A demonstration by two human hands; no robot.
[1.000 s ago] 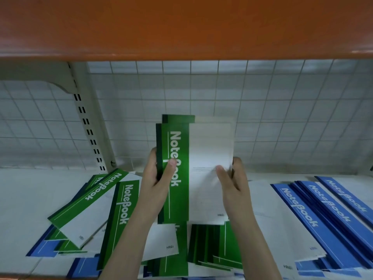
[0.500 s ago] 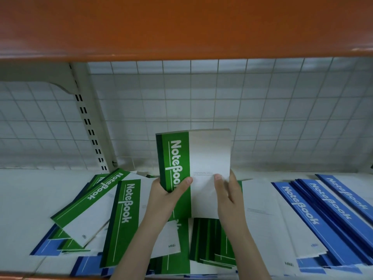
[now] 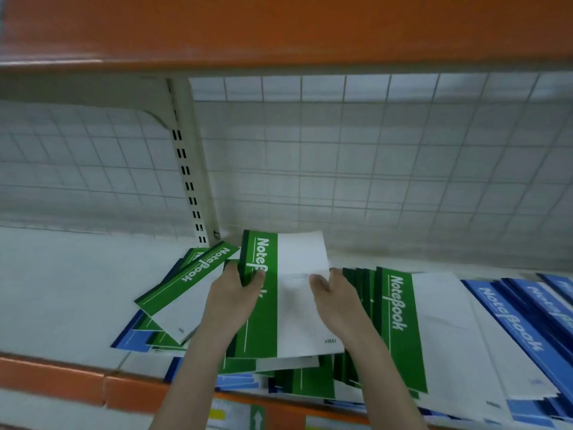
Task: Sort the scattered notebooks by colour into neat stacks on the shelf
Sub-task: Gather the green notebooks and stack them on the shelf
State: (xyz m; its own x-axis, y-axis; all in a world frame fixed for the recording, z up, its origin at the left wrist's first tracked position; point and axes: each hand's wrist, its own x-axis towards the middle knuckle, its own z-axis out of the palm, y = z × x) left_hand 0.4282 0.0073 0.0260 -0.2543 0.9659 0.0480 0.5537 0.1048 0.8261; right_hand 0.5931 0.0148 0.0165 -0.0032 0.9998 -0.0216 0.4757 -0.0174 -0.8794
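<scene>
So the green notebook stack (image 3: 280, 293) is sitting mid-shelf, lying flat on top of a messier heap of green ones. Both hands are on it: the left hand (image 3: 231, 301) grips the green spine edge with the thumb over the cover, and the right hand (image 3: 336, 301) holds the white right edge, thumb on top too. Just left of that there's a tilted green notebook (image 3: 186, 285) fanned across a couple more greens, with blue ones (image 3: 136, 341) poking out underneath. On the right is another green notebook (image 3: 403, 324) topping a spread-out row, and past that the blue notebooks (image 3: 521, 324) are overlapped at the far right. All of it is on the white shelf (image 3: 62, 290) with an orange front lip, wire grid back panel (image 3: 372, 169) behind, and an orange upper shelf (image 3: 279, 26) overhead.
</scene>
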